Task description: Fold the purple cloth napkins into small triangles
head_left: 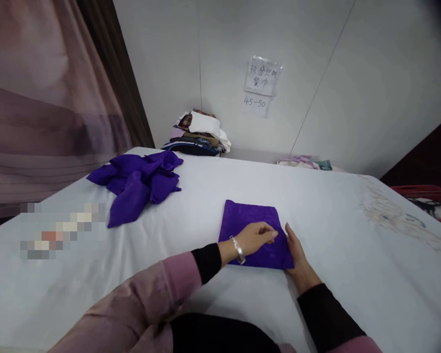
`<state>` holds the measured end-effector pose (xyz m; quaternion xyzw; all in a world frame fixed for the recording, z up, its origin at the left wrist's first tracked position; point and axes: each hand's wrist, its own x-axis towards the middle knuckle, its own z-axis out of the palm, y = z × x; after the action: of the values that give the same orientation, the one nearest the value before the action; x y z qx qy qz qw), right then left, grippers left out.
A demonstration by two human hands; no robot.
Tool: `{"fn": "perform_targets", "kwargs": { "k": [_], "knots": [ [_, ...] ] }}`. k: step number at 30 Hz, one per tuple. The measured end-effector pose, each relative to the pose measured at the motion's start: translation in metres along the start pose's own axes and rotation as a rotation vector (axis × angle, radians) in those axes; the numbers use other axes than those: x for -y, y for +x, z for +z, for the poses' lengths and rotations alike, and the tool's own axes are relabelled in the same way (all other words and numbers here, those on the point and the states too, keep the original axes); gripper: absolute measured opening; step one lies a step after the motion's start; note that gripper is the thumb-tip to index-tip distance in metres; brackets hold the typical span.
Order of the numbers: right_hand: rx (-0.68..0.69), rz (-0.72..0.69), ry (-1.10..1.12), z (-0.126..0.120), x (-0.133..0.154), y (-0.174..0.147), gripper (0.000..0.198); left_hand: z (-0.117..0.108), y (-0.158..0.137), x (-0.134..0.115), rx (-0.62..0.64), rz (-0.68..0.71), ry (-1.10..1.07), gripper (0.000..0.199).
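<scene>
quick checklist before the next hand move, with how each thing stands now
1. Purple cloth lying on the table: ok.
2. Right hand at the cloth's right edge: ok.
3. Left hand touching the cloth: cannot tell; it is over it, fingers curled.
4. Bracelet free of the cloth: cannot tell; it sits on the left wrist, above the cloth's near left part.
5. Purple heap apart from the cloth: ok, bare table between.
6. Heap lying flat: not ok, crumpled.
</scene>
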<state>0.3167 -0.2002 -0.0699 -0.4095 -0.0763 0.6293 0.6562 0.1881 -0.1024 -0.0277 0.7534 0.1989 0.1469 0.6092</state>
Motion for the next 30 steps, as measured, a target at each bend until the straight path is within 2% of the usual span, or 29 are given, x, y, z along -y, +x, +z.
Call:
{"fn": "perform_targets", "kwargs": {
  "k": [2,4,6,8,10,14,20,24,26,30],
  "knots": [
    [-0.013,0.064,-0.024,-0.006,0.000,-0.002,0.039,-0.013,-0.021,0.010,-0.076,0.147,0.171,0.024],
    [-0.043,0.100,-0.070,-0.009,0.001,-0.002,0.038,-0.034,-0.041,0.022,-0.202,0.242,0.347,0.021],
    [-0.083,0.063,-0.138,-0.011,0.003,0.000,0.039,-0.056,-0.058,0.037,-0.324,0.239,0.468,0.023],
    [-0.082,-0.033,-0.215,-0.012,0.006,0.003,0.048,-0.070,-0.071,0.052,-0.361,0.210,0.579,0.028],
    [-0.043,-0.116,-0.302,-0.012,0.011,0.007,0.058,-0.075,-0.079,0.066,-0.317,0.183,0.693,0.037],
    [-0.036,-0.221,-0.493,-0.013,0.021,0.013,0.065,-0.068,-0.081,0.079,-0.193,0.131,0.877,0.053],
    [-0.197,-0.193,-0.538,-0.023,0.024,0.010,0.084,-0.063,-0.073,0.080,-0.109,0.064,1.000,0.063],
    [-0.231,-0.240,-0.623,-0.025,0.024,0.006,0.088,-0.064,-0.072,0.080,-0.083,0.006,1.053,0.066],
    [-0.282,-0.284,-0.788,-0.027,0.025,0.005,0.083,-0.065,-0.071,0.080,-0.093,0.011,1.060,0.065],
    [-0.410,-0.357,-1.281,-0.031,0.026,0.002,0.067,-0.069,-0.063,0.079,-0.158,0.090,1.070,0.061]
  ]
}}
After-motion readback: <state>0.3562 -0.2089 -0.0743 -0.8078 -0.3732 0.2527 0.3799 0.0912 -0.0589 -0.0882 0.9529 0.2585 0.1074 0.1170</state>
